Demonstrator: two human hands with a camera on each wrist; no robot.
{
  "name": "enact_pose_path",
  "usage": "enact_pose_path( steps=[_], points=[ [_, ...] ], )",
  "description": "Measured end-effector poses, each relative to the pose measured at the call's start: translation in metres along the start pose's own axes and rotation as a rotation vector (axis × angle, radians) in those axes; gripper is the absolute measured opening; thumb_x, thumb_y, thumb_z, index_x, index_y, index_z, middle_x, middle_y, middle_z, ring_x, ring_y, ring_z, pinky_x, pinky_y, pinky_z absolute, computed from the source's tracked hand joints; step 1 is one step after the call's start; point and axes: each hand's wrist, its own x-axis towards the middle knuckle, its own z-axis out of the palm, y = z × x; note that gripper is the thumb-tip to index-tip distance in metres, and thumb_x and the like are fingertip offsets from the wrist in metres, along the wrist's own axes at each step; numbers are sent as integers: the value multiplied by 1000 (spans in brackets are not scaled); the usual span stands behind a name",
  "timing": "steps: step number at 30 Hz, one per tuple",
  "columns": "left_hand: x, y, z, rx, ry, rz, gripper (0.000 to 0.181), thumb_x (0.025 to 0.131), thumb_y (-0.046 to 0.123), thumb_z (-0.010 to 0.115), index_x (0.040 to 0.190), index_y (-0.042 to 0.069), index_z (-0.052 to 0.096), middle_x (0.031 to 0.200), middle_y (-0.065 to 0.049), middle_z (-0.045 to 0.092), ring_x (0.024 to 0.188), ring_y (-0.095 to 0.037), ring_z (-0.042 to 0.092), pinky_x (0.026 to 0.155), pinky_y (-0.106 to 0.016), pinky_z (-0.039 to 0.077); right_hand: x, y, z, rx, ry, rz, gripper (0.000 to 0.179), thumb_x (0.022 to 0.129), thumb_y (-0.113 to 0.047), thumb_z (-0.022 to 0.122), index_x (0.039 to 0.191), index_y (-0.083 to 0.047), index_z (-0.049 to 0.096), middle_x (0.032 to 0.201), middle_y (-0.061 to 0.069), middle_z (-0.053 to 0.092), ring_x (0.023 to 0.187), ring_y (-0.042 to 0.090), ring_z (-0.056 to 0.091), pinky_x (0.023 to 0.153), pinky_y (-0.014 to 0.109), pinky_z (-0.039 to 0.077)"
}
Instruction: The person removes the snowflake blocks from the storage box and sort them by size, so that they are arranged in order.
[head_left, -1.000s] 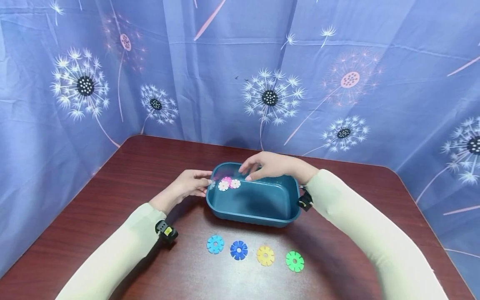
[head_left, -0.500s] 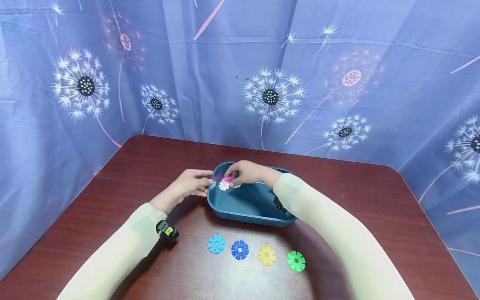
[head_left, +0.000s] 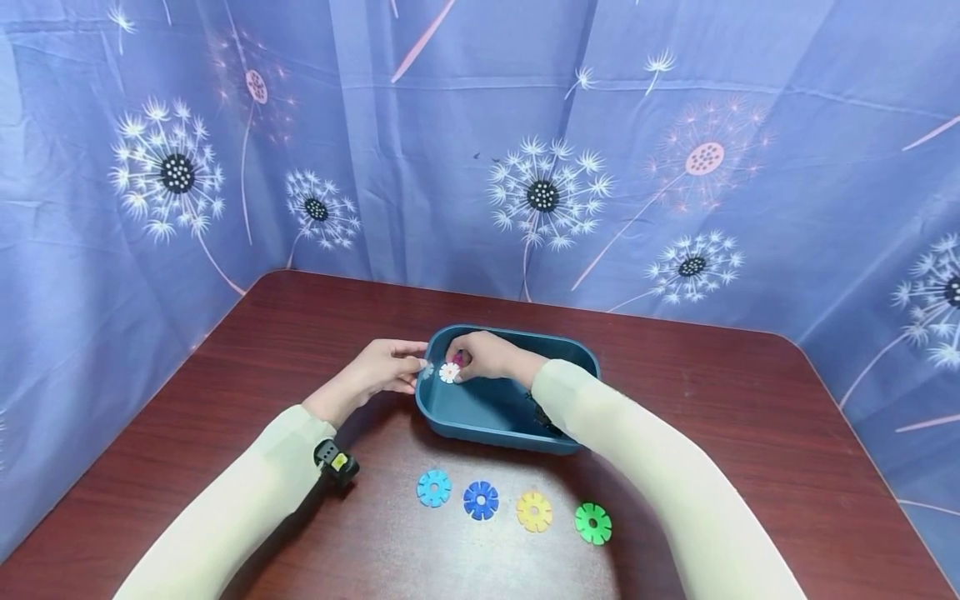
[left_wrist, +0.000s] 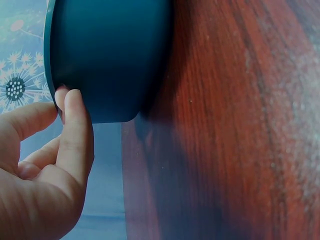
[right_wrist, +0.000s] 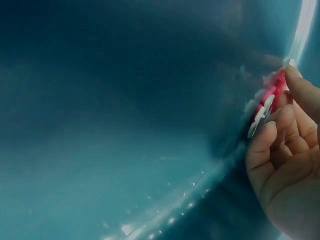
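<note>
A dark teal plastic basin (head_left: 495,437) stands on the table. My left hand (head_left: 378,368) pinches its left end wall, seen close in the left wrist view at the rim (left_wrist: 49,55). Inside the basin at the left end, my right hand (head_left: 487,354) has its fingers and thumb curled round a pink notched disc (head_left: 458,359). A white flower-shaped disc (head_left: 449,372) lies against the pink one. In the right wrist view the pink disc (right_wrist: 278,87) sits between the fingertips beside the white disc (right_wrist: 261,117). Another white disc is hidden by the right hand.
In front of the basin lie notched discs in a row: light blue (head_left: 434,488), dark blue (head_left: 481,500), yellow (head_left: 534,512) and green (head_left: 593,523). A blue dandelion-print curtain (head_left: 420,167) hangs behind the brown table (head_left: 315,312).
My right hand has moved left and down inside the basin, from above its middle to the discs, and its fingers have closed on the pink one. My left hand stays on the basin.
</note>
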Motion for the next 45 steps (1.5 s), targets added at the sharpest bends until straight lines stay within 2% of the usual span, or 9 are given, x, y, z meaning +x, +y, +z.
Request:
enact_pose_path(
  steps=[7, 11, 15, 19, 23, 28, 33, 39, 45],
  points=[
    [0, 0, 0, 3, 3, -1, 52, 100, 8, 60, 149, -4, 48, 75, 0, 64, 63, -5, 63, 64, -19, 62, 1, 1, 2, 41, 9, 3, 19, 87, -13, 81, 96, -7, 66, 86, 6, 64, 77, 13, 54, 68, 20, 47],
    [-1, 0, 0, 5, 10, -2, 51, 100, 7, 60, 149, -4, 49, 77, -2, 66, 63, -5, 64, 64, -19, 62, 0, 1, 0, 61, -1, 5, 15, 90, -14, 79, 88, -8, 65, 82, 4, 62, 74, 12, 54, 66, 19, 46],
    [-1, 2, 1, -3, 9, 0, 51, 100, 7, 60, 148, -4, 49, 77, -3, 66, 63, -5, 63, 64, -19, 62, -4, 2, -5, 116, -18, 1, 11, 93, -13, 75, 90, -5, 68, 82, 5, 66, 70, 11, 56, 63, 20, 49],
    [-1, 1, 3, -14, 2, 8, 51, 99, 6, 60, 148, -6, 49, 74, -2, 65, 63, -5, 63, 64, -19, 62, -14, 2, -18, 176, -11, -17, 9, 95, -11, 72, 98, -3, 72, 88, 9, 72, 71, 11, 61, 64, 21, 55],
    [-1, 0, 3, -11, 6, 14, 51, 99, 6, 61, 147, -6, 50, 75, -3, 66, 62, -5, 63, 63, -19, 62, -33, -3, -39, 204, 26, -29, 13, 95, -12, 71, 105, -3, 75, 93, 10, 74, 74, 15, 64, 69, 26, 59],
    [-3, 1, 2, -6, 11, 19, 51, 99, 6, 61, 148, -6, 49, 73, -2, 66, 62, -6, 62, 63, -19, 61, -66, -8, -62, 270, 72, -12, 17, 96, -11, 70, 108, -1, 75, 97, 18, 75, 83, 32, 70, 76, 36, 64],
    [-3, 1, 1, -5, 0, 21, 52, 100, 6, 60, 148, -7, 48, 73, -1, 65, 62, -5, 62, 64, -19, 62, -100, -4, -70, 373, 103, 48, 19, 96, -11, 69, 111, 0, 75, 96, 13, 75, 82, 22, 70, 84, 41, 64],
    [-2, 1, -1, 0, 3, 22, 52, 100, 6, 60, 149, -6, 47, 74, -1, 65, 62, -5, 62, 64, -19, 61, -132, 8, -65, 519, 95, 101, 24, 97, -9, 67, 116, 6, 71, 93, 2, 77, 81, 10, 70, 82, 32, 63],
    [-2, 1, 0, -7, -13, 23, 52, 101, 7, 59, 149, -7, 46, 73, 0, 65, 62, -4, 63, 63, -18, 61, -166, 22, -56, 598, 71, 132, 28, 97, -9, 67, 116, 11, 68, 88, -5, 73, 80, 7, 70, 83, 28, 62]
  ],
)
